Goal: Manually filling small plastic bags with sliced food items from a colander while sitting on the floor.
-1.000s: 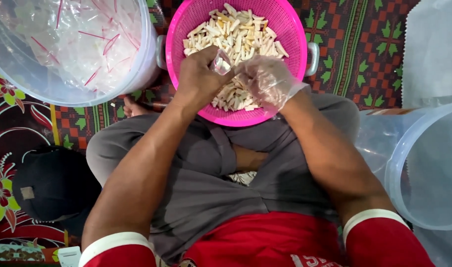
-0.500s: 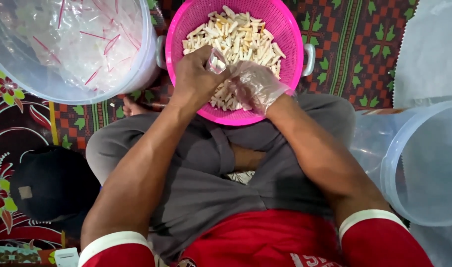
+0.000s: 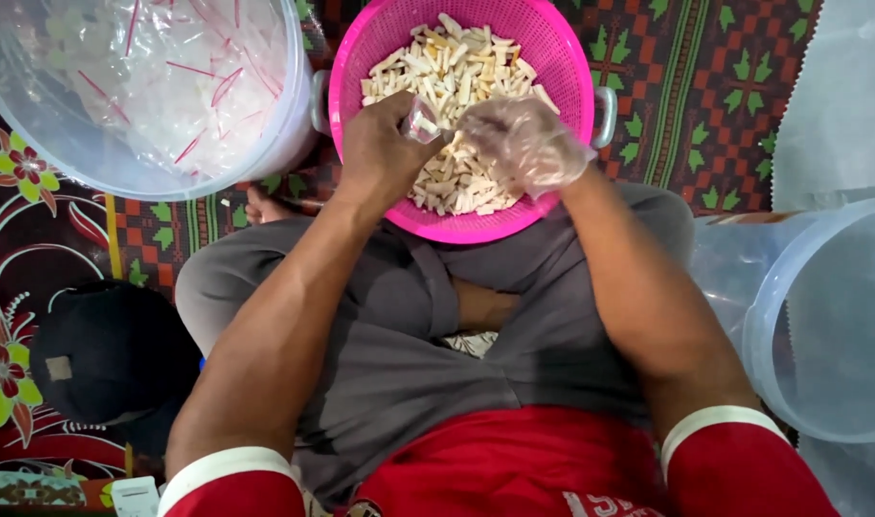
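In the head view, the person sat cross-legged on a patterned mat (image 3: 734,105), and both hands were over a pink colander (image 3: 361,57) that stood in front of the knees. The colander was filled with pale, short snack sticks (image 3: 452,72). The left hand (image 3: 380,153) was bare and closed around a small clear plastic bag (image 3: 421,120), holding it by its upper part just above the sticks. The right hand (image 3: 523,144) wore a thin transparent glove and was curled loosely over the sticks, just beside the bag; it was touching the heap, but I could not tell whether its fingers gripped any sticks. The two hands were very near each other, almost touching, at the near half of the colander.

To the upper left of the colander, touching its rim, stood a large clear plastic tub (image 3: 45,134) that held many clear bags with thin red strips (image 3: 193,81). At the right edge there was another clear tub (image 3: 792,316), partly out of the frame. A dark cap (image 3: 112,354) lay on the mat beside the left knee. The person wore grey trousers (image 3: 399,364) and a red shirt with white cuffs (image 3: 514,469).
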